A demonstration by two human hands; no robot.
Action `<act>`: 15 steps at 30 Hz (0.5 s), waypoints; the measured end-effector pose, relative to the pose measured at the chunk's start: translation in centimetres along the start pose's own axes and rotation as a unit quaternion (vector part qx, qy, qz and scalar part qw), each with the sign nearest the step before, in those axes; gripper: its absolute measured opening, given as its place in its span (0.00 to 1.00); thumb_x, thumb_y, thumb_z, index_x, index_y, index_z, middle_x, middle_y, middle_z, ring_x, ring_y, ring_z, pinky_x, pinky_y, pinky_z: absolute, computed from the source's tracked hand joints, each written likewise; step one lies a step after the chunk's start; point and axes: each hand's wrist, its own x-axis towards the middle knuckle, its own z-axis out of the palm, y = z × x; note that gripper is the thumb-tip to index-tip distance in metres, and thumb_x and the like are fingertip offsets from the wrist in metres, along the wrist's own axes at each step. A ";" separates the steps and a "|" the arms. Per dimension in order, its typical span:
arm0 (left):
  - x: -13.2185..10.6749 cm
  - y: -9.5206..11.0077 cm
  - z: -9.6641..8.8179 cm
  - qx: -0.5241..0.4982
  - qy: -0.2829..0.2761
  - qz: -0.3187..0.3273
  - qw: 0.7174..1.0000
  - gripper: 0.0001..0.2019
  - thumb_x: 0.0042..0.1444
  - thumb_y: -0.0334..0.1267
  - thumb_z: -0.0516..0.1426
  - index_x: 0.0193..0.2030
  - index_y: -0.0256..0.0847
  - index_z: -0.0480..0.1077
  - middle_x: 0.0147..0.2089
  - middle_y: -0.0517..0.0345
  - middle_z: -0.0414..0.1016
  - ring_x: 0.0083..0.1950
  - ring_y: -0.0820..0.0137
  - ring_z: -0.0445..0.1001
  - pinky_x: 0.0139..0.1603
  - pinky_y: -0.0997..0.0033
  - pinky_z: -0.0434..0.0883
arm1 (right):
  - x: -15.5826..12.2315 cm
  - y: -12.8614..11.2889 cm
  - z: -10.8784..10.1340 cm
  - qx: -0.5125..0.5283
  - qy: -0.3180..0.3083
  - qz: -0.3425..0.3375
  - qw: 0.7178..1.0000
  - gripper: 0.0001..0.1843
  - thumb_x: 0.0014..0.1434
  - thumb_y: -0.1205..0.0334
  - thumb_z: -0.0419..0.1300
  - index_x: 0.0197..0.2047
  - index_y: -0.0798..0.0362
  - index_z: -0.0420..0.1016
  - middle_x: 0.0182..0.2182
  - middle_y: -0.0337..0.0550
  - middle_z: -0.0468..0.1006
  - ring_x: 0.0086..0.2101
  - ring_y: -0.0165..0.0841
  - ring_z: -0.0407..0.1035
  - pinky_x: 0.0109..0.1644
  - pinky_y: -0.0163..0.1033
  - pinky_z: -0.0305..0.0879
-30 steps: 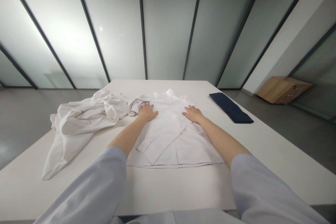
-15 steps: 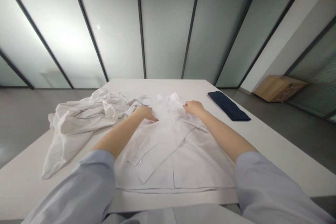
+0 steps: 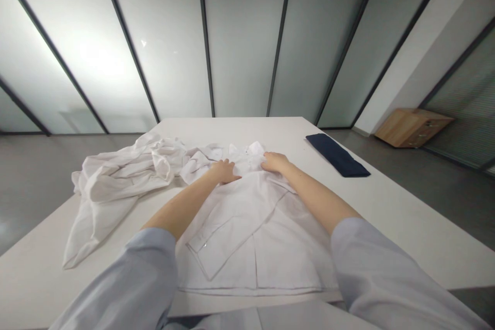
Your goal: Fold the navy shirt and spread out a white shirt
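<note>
A white shirt (image 3: 247, 227) lies flat and partly folded on the white table (image 3: 406, 216), sleeves folded over its back, collar at the far end. My left hand (image 3: 223, 171) rests palm down on the shirt near the collar, fingers stretched out. My right hand (image 3: 274, 162) lies on the shirt's far right shoulder beside the collar (image 3: 253, 149), fingers curled over the cloth; whether they pinch it I cannot make out.
A crumpled white garment (image 3: 116, 180) is heaped on the table's left side. A folded dark blue cloth (image 3: 337, 161) lies at the far right. Frosted glass panels stand behind, and a wooden cabinet (image 3: 412, 127) sits on the floor at right.
The shirt has slid toward me, its hem now near the table's front edge. Both hands have drawn closer together at the collar.
</note>
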 end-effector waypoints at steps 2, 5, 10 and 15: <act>0.1 0.2 -0.8 0.000 0.040 -0.016 0.999 0.32 0.57 0.64 0.48 0.56 0.40 0.68 0.58 0.40 0.70 0.60 0.51 0.67 0.58 0.51 0.62 | 0.1 -0.4 -0.7 0.013 0.007 0.015 1.000 0.24 0.61 0.49 0.51 0.55 0.54 0.72 0.51 0.56 0.76 0.49 0.44 0.71 0.48 0.43 0.66; 1.0 0.3 -0.7 -0.050 0.127 -0.084 0.987 0.27 0.65 0.54 0.41 0.56 0.39 0.67 0.55 0.42 0.73 0.56 0.55 0.71 0.55 0.56 0.65 | 0.7 -0.6 -0.9 0.036 0.036 0.065 0.997 0.23 0.62 0.51 0.52 0.53 0.56 0.73 0.50 0.58 0.76 0.49 0.44 0.71 0.47 0.41 0.66; 3.9 -0.8 1.1 -0.191 0.078 -0.186 0.961 0.20 0.61 0.42 0.50 0.55 0.36 0.69 0.53 0.37 0.74 0.56 0.53 0.72 0.51 0.58 0.68 | 2.0 0.2 -0.2 0.080 -0.001 0.132 0.988 0.20 0.55 0.55 0.60 0.50 0.53 0.77 0.47 0.54 0.78 0.47 0.42 0.73 0.44 0.39 0.68; 7.0 -2.5 0.5 -0.243 0.049 -0.184 0.951 0.16 0.55 0.35 0.54 0.49 0.33 0.74 0.47 0.37 0.78 0.50 0.55 0.76 0.46 0.63 0.70 | 3.6 0.9 -1.0 0.136 0.018 0.141 0.980 0.16 0.53 0.63 0.60 0.46 0.53 0.78 0.45 0.52 0.79 0.47 0.42 0.73 0.46 0.39 0.68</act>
